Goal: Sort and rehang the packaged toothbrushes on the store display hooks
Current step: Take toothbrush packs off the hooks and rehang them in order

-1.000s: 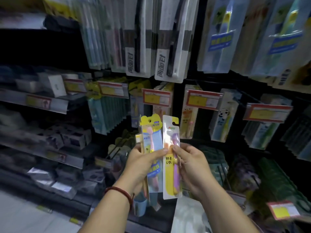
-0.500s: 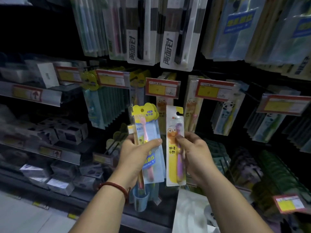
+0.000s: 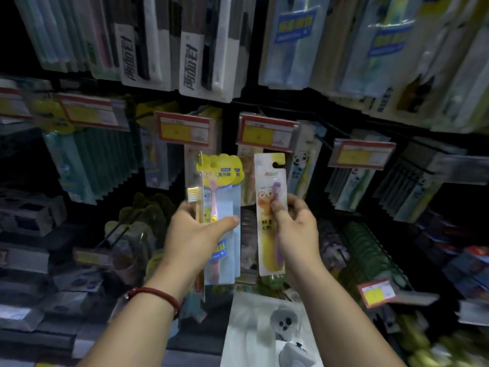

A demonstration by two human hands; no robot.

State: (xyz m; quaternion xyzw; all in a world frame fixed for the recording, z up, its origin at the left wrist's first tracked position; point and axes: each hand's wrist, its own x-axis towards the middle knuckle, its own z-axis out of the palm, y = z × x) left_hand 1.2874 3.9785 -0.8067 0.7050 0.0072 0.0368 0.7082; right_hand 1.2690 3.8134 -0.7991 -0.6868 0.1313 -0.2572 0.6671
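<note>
- Sorting step: the left hand (image 3: 198,234) grips a small stack of pink-toothbrush packs (image 3: 222,197), thumb across the front. The right hand (image 3: 293,229) pinches one purple-toothbrush pack (image 3: 270,181), held apart beside it.
- Next, likely: find its matching row among the hanging packs (image 3: 301,165) above the hands and slip its notched hang hole over that hook.
- Packs: flat, glossy blisters on stiff yellow card.

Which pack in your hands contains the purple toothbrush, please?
The yellow cartoon pack in the right hand; the left hand holds a blue pack with a pink brush.
</note>
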